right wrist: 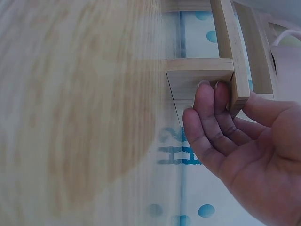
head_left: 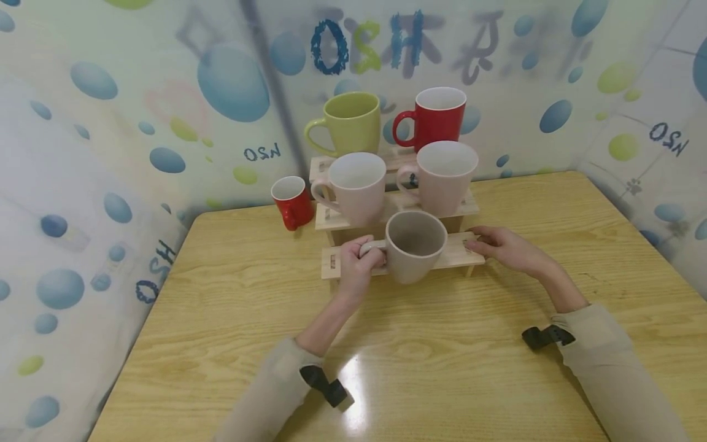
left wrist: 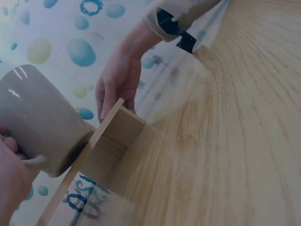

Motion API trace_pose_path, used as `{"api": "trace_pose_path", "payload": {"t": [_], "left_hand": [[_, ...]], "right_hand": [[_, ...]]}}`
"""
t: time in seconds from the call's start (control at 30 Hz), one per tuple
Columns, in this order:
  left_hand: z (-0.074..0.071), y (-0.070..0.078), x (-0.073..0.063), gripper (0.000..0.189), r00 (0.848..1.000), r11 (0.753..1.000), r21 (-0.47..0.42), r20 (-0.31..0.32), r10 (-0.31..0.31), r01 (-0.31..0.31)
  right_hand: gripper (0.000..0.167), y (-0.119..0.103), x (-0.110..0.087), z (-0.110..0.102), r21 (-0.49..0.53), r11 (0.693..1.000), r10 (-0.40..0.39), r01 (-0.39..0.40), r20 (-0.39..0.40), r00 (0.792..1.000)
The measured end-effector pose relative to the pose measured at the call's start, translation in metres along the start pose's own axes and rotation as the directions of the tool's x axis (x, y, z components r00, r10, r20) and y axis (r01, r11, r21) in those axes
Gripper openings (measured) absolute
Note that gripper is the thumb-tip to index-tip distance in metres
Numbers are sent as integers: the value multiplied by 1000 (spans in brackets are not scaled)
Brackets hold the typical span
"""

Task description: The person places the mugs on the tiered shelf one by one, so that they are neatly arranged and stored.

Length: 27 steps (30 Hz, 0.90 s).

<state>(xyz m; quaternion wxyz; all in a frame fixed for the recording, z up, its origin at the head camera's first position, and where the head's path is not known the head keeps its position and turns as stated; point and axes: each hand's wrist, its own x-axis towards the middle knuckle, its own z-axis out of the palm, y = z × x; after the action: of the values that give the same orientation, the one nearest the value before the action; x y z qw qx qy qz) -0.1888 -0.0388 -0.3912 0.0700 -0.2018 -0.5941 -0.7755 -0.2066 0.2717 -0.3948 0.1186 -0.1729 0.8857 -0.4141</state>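
Observation:
My left hand grips the handle of a grey-beige mug, upright over the lowest step of a three-step wooden rack. In the left wrist view the mug's base is close to the board; whether it touches cannot be made out. At the rack's right end, my right hand pinches the lowest board, thumb on top and fingers curled beneath. Two pale pink mugs, a left one and a right one, stand on the middle step.
On the top step are a green mug and a red mug. A small red mug stands on the wooden table, left of the rack. Behind the table hangs a patterned backdrop.

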Motion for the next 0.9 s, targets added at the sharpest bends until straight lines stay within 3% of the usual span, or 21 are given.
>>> {"api": "trace_pose_path", "payload": {"t": [0.37, 0.9], "left_hand": [[19, -13, 6, 31, 998, 997, -47, 39, -57, 59], [40, -27, 11, 30, 993, 993, -25, 9, -115, 115]], "right_hand": [[51, 1, -1, -1, 22, 999, -23, 23, 8, 1000], [49, 3, -1, 0, 71, 996, -61, 60, 18, 998]]}}
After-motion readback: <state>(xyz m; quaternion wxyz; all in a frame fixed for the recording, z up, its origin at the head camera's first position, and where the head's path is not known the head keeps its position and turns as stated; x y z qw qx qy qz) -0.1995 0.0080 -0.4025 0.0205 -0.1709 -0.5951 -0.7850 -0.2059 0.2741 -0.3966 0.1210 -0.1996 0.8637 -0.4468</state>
